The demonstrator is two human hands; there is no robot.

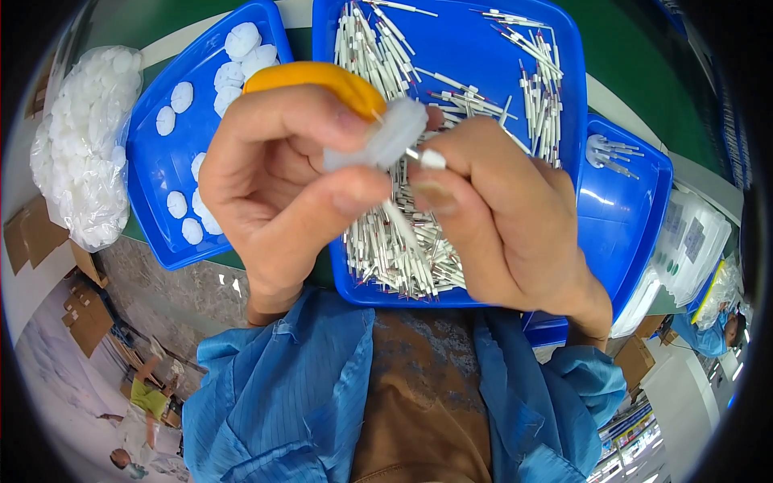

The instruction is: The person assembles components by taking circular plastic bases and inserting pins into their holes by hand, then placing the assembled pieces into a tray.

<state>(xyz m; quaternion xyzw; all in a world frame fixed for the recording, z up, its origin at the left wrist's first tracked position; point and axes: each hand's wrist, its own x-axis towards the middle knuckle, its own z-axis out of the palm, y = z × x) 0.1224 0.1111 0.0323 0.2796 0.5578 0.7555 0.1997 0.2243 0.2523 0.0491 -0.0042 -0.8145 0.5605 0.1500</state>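
Observation:
Above the middle blue tray, my left hand (274, 169) pinches a translucent white plastic disc (386, 133) between thumb and fingers. A smooth yellow covering (318, 78) lies along the far side of that hand, apparently over a finger. My right hand (507, 209) is closed at the disc's right side, gripping a thin white stick (431, 158) with a whitish end. The stick meets the disc; whether it passes through it is hidden by the fingers. Another pale stick shape (398, 221), blurred, hangs below the disc between my hands.
The middle blue tray (459, 24) holds many thin white sticks. At left, a blue tray (149, 201) carries white discs beside a clear bag of discs (88, 145). A right blue tray (616, 213) holds a disc with several sticks (612, 153). Clear plastic packs (688, 241) lie beyond.

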